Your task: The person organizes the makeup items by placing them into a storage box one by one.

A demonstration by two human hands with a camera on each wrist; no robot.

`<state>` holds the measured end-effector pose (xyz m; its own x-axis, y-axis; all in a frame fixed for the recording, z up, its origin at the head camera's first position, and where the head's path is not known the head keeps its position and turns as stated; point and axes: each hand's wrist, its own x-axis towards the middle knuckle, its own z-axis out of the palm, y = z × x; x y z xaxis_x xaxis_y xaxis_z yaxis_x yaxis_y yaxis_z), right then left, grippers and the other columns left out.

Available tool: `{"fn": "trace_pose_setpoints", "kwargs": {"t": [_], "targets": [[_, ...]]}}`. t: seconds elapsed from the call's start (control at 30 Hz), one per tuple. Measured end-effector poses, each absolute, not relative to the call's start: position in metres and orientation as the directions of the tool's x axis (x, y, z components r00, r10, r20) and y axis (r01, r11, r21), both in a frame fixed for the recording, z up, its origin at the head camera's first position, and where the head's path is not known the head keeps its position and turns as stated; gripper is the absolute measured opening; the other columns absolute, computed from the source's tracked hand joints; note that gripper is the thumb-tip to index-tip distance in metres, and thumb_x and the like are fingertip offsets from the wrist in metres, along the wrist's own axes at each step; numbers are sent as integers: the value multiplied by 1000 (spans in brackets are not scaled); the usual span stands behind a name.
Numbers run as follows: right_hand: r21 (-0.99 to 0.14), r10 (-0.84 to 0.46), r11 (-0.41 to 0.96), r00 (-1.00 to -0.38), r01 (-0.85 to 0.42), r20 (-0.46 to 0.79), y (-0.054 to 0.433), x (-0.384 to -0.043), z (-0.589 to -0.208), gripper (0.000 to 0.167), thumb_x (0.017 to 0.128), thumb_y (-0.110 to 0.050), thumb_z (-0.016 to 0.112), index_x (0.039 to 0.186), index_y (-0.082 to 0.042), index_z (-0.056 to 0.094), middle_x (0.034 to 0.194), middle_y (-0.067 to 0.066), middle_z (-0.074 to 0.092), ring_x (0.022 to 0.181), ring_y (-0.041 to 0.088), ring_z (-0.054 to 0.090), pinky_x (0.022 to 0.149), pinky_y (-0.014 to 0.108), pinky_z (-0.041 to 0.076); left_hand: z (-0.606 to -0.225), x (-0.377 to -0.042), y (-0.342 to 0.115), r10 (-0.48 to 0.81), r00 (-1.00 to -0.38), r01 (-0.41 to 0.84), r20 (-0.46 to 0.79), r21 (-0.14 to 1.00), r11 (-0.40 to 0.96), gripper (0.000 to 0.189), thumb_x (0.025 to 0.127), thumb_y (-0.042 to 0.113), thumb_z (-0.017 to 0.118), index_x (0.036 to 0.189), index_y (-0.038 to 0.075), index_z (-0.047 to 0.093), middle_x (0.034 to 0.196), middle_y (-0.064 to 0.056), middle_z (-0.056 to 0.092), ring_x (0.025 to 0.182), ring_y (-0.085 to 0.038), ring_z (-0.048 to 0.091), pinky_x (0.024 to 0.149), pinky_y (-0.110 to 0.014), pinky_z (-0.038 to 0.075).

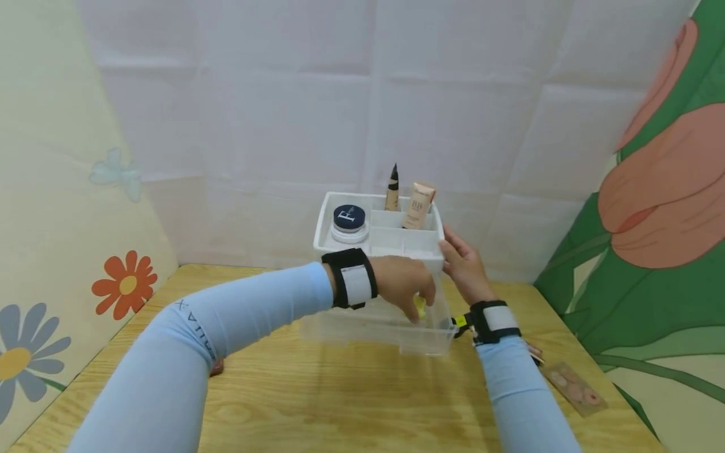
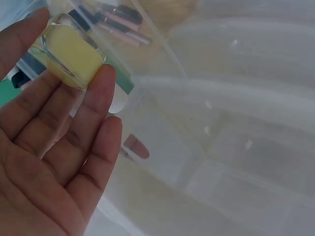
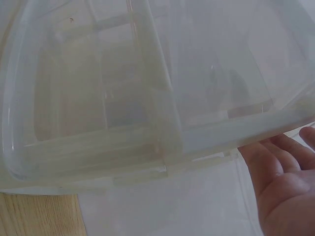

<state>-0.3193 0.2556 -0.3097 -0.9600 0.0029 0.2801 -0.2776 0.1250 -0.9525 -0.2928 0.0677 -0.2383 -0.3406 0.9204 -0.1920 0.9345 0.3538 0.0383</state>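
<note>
My left hand (image 1: 403,281) pinches a small clear glass bottle (image 2: 74,51) with yellow contents between thumb and fingers, at the front of a clear plastic storage box (image 1: 385,336). On top of the box sits a white compartment tray (image 1: 323,236). It carries a round jar with a dark blue lid (image 1: 348,217), a pointed black-and-beige pen (image 1: 392,192) and a beige BB cream tube (image 1: 419,206). My right hand (image 1: 467,267) holds the tray's right side near its rim. Through clear plastic, the left wrist view shows several slim cosmetics (image 2: 123,27) inside.
On the wooden table (image 1: 272,409), a flat patterned palette (image 1: 574,389) lies at the right, beside my sleeve. A small dark red item (image 1: 217,367) shows past my left forearm. A white cloth backdrop (image 1: 255,126) stands behind, with floral panels on both sides.
</note>
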Motion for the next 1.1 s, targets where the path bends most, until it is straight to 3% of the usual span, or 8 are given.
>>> {"fn": "trace_pose_setpoints", "kwargs": {"t": [0.2, 0.53, 0.83, 1.1], "targets": [[-950, 1, 121, -957, -288, 290, 254, -320, -308, 59, 100, -43, 49, 153, -25, 30, 158, 1, 26, 137, 28, 36, 104, 46, 39, -247, -293, 71, 924, -331, 943, -192, -25, 333, 37, 83, 35, 77, 116, 19, 71, 110, 6, 68, 100, -8, 60, 86, -21, 46], [-945, -19, 104, -951, -309, 309, 253, -321, -308, 58, 101, -40, 47, 154, -23, 28, 158, 2, 25, 136, 29, 37, 103, 47, 39, -262, -292, 78, 941, -311, 950, -136, -85, 302, 33, 82, 31, 78, 111, 16, 73, 103, 5, 71, 91, -8, 62, 79, -19, 48], [-943, -15, 111, -950, -313, 313, 254, -321, -309, 58, 102, -40, 47, 154, -23, 29, 158, 2, 26, 136, 28, 37, 103, 47, 39, -266, -294, 78, 944, -310, 950, -110, -70, 303, 35, 82, 33, 77, 112, 16, 73, 102, 5, 72, 86, -6, 62, 76, -18, 47], [-946, -7, 123, -954, -300, 301, 255, -320, -311, 56, 101, -40, 47, 153, -26, 30, 157, 2, 27, 135, 28, 38, 99, 39, 44, -266, -292, 76, 943, -316, 949, -100, -51, 313, 36, 82, 32, 78, 114, 16, 73, 103, 4, 72, 86, -6, 61, 75, -17, 47]]}}
